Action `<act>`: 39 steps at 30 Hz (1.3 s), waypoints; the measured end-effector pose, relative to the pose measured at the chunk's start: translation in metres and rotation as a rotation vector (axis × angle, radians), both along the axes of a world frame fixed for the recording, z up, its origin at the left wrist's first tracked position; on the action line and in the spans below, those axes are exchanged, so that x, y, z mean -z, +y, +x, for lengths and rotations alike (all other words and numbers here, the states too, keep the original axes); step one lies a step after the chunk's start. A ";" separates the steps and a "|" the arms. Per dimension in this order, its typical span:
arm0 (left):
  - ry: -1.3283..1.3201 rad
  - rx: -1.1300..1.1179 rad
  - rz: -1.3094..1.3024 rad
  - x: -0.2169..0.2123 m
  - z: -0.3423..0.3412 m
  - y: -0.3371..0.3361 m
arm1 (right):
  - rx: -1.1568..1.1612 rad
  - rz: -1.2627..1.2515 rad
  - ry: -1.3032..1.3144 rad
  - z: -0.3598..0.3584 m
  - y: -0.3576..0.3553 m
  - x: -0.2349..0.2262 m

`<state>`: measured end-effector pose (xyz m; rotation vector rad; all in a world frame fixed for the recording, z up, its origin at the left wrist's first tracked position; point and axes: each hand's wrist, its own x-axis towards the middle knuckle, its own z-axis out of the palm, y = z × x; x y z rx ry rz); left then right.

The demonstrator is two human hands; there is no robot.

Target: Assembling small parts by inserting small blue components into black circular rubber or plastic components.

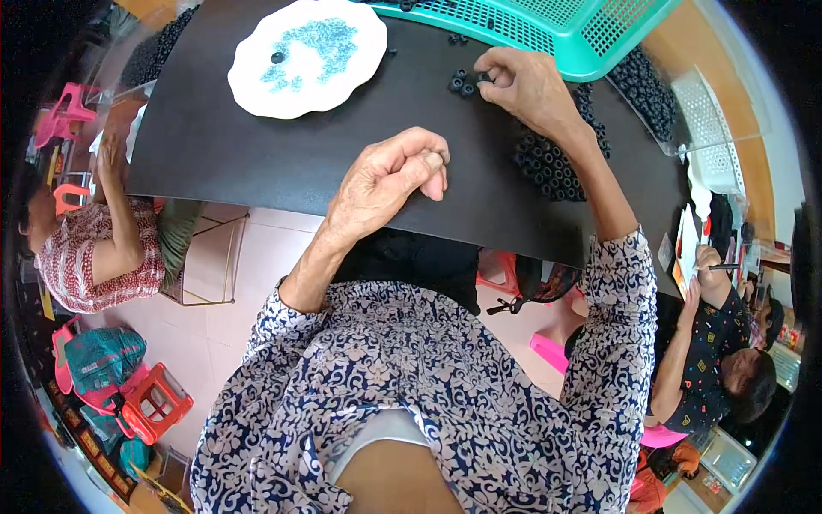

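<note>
My right hand [535, 92] is over the dark table, thumb and forefinger pinched on a small black ring [485, 77]. Just left of those fingertips lies a little cluster of black rings [462, 86]. A larger pile of the same rings [550, 171] spreads beneath my right wrist. My left hand [387, 178] is closed near the table's front edge, fingers curled in and thumb pressed on them; whatever it may hold is hidden. Beyond it at the left stands a white plate [248, 81] with a wavy rim, scattered with tiny blue bits. One black ring [277, 57] sits on it.
A green perforated basket [591, 43] stands at the far right. Next to it are a clear bin of black rings [644, 90] and a white basket [717, 163]. Another person [107, 244] sits at the left, and one [711, 360] holding a pen and paper at the right.
</note>
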<state>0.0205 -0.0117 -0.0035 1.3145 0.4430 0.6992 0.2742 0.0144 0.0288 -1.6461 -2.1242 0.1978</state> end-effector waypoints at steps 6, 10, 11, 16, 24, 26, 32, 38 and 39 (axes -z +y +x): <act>0.101 -0.228 -0.081 -0.015 -0.002 0.003 | -0.097 0.001 0.270 -0.045 -0.037 -0.027; 0.103 -0.259 -0.062 -0.019 0.000 0.011 | -0.194 0.040 0.334 -0.066 -0.053 -0.030; 0.103 -0.220 -0.039 -0.019 0.000 0.011 | -0.197 0.040 0.338 -0.070 -0.054 -0.029; 0.080 -0.173 0.008 -0.005 -0.002 0.012 | -0.214 0.137 0.387 -0.075 -0.059 -0.025; -0.062 -0.199 -0.139 -0.003 -0.002 0.008 | -0.079 -0.089 0.590 -0.080 -0.067 -0.024; -0.046 -0.194 -0.125 -0.005 -0.002 0.009 | -0.049 -0.114 0.621 -0.080 -0.068 -0.019; 0.052 -0.220 0.050 -0.007 -0.005 0.007 | -0.006 -0.238 0.872 -0.075 -0.068 -0.008; 0.209 -0.288 0.301 -0.012 -0.004 0.004 | -0.005 -0.371 1.133 -0.072 -0.070 0.006; 0.191 -0.315 0.312 -0.012 -0.002 0.003 | -0.025 -0.347 1.144 -0.072 -0.069 0.009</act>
